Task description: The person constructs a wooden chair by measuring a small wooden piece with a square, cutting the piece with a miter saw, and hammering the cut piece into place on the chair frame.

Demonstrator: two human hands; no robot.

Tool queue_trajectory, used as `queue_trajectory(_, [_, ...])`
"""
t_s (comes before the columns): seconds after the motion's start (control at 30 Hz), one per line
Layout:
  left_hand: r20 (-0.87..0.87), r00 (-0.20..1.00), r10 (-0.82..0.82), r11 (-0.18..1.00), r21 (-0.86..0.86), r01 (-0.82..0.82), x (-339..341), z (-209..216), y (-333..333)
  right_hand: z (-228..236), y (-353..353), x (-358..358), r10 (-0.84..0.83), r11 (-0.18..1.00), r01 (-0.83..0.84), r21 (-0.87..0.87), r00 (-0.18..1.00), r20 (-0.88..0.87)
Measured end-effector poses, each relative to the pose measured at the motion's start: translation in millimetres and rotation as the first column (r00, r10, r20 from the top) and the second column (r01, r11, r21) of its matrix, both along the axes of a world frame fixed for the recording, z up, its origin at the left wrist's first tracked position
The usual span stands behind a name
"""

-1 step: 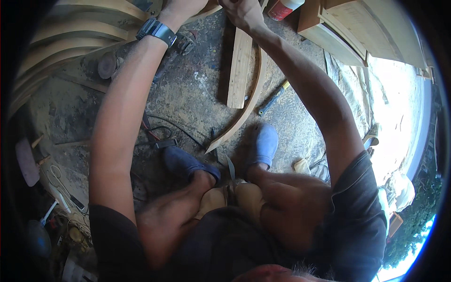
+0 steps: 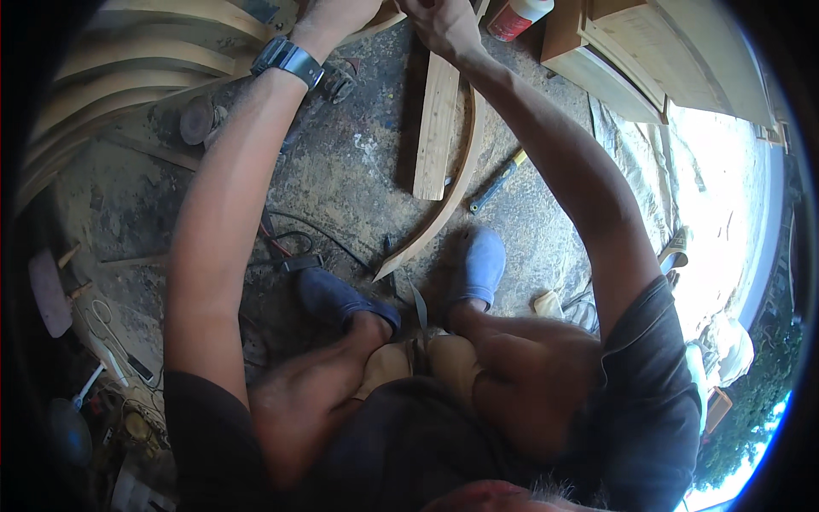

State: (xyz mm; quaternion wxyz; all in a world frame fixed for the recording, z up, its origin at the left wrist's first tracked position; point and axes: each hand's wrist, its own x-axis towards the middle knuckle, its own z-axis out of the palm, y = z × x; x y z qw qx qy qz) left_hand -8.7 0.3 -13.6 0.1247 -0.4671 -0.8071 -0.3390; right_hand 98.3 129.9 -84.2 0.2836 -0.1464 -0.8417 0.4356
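Both my hands reach forward to the top edge, which cuts them off. My left hand, below a dark wristwatch, has its fingers out of sight. The fingers of my right hand are curled together; what they grip, if anything, is hidden. Between the hands shows a strip of pale curved wood. Under my right hand lie a straight wooden plank and a thin curved wooden strip that runs down toward my feet.
Curved wooden ribs stand at the far left. A red and white bottle and a wooden box-like piece are at the far right. A yellow-ended tool and a black cable lie by my blue clogs.
My forearms and hands have shifted very slightly in the view; nothing else has visibly changed.
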Motion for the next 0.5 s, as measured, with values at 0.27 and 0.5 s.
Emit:
queue_trajectory(0.27, [-0.065,0.995,-0.075,0.993,0.089,0.081,3,3,-5,0,7,-1,0.105,0.994,-0.103,-0.044,0.993,0.050])
queue_trajectory(0.5, [-0.028,0.989,-0.148,0.989,0.021,0.149,1,-1,-23,2,14,0,0.044,0.994,-0.054,0.096,0.993,0.106])
